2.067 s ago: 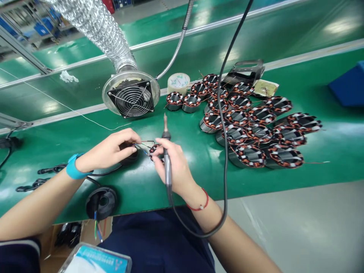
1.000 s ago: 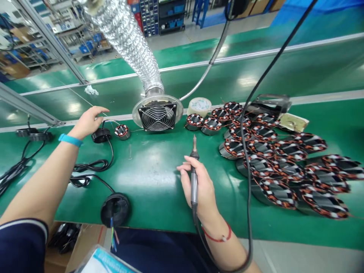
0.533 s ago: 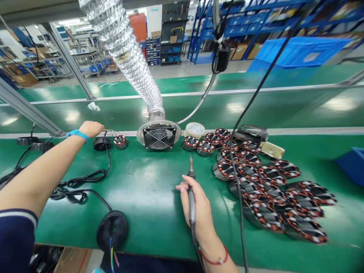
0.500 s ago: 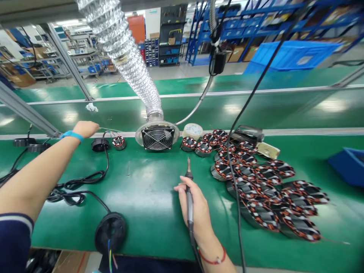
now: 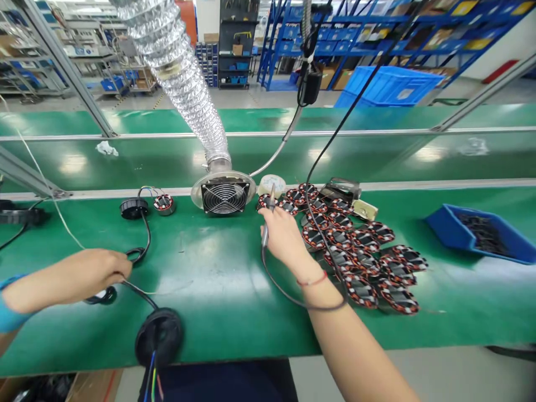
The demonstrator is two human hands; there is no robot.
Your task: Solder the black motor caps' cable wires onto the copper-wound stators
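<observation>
My right hand [image 5: 285, 231] is wrapped round a soldering iron [image 5: 265, 235]. Its tip points up and away, in front of a pale round tub [image 5: 277, 183] and beside the nearest stators; whether it touches the tub I cannot tell. My left hand [image 5: 104, 268] pinches a thin solder wire [image 5: 46, 187], whose free end sticks out to the right above the bench. Below that hand runs a black cable [image 5: 140, 291] to a round black cap [image 5: 161, 338] with blue, yellow-green and reddish leads. Farther back, a small stator [image 5: 163, 204] is wired to another black cap [image 5: 134, 209].
A fume fan [image 5: 225, 198] on a silver duct [image 5: 188, 84] stands at mid-back. Many copper-wound stators [image 5: 362, 290] crowd the right side. Past them sits a blue bin [image 5: 454, 231] of dark parts. The iron's black cord [image 5: 322, 151] hangs across the right.
My left hand has come down and nearer with the solder wire. My right hand has carried the soldering iron forward to the tub. The view has turned slightly right.
</observation>
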